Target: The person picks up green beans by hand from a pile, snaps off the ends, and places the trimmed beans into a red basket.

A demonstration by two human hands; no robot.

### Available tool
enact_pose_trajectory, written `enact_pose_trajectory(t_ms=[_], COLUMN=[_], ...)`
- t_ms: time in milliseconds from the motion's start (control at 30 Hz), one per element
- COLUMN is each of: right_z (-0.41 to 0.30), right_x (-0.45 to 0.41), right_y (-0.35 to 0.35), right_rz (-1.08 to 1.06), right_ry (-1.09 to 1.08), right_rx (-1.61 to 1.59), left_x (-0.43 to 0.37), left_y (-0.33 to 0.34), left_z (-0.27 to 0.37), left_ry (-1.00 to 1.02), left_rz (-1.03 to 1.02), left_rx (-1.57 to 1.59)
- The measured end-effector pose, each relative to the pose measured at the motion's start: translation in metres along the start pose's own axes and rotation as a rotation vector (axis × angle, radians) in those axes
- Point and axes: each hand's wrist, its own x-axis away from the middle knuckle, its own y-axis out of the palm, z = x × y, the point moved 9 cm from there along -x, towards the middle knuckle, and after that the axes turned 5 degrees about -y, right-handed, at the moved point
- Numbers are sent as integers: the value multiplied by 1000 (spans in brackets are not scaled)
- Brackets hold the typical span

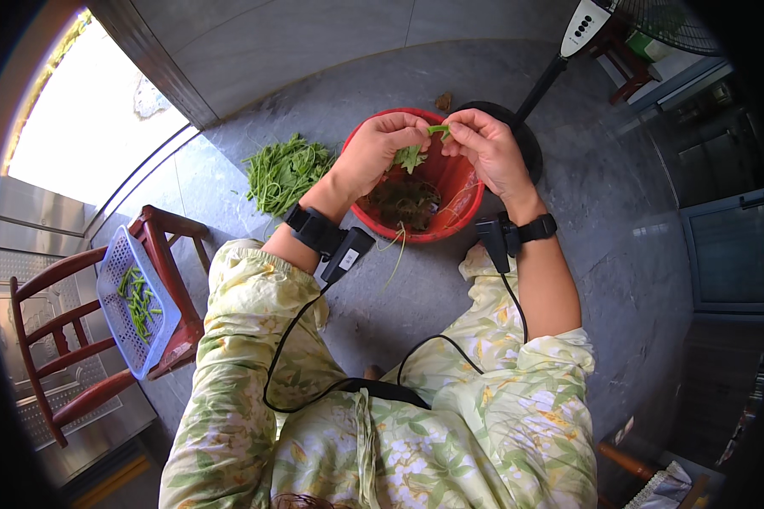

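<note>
Between my two hands, over a red plastic bucket (461,213), stretches a short green vegetable stem (438,128). My left hand (388,143) pinches one end of it, and a green leaf (410,157) hangs below those fingers. The other end is between the thumb and fingers of my right hand (487,147). Inside the bucket lie dark leafy scraps (404,200), and a thin pale tendril (396,257) trails over its near rim. On the floor left of the bucket is a heap of leafy green stems (286,172).
A blue-violet plastic basket (156,299) with cut green stem pieces (139,302) rests on a red wooden chair (181,331) at left. Behind the bucket, to the right, stands a pedestal fan (541,89) on a round black base. A bright doorway (95,108) opens at upper left.
</note>
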Motion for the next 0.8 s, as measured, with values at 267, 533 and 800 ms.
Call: enact_pose_trajectory(t_ms=[267,533,800], right_z=[-10,0,-5], right_x=[4,3,2], right_y=[14,14,15], right_rz=[-56,-70,-33], right_ry=[-113,-75,-106], right_rx=[345,182,193], left_x=[1,-3,-2], left_y=[2,-9,-5], left_z=[4,-11,-8], left_ry=[-30,-104,-96], left_rz=[-66,7,42], left_rx=[290,123,48])
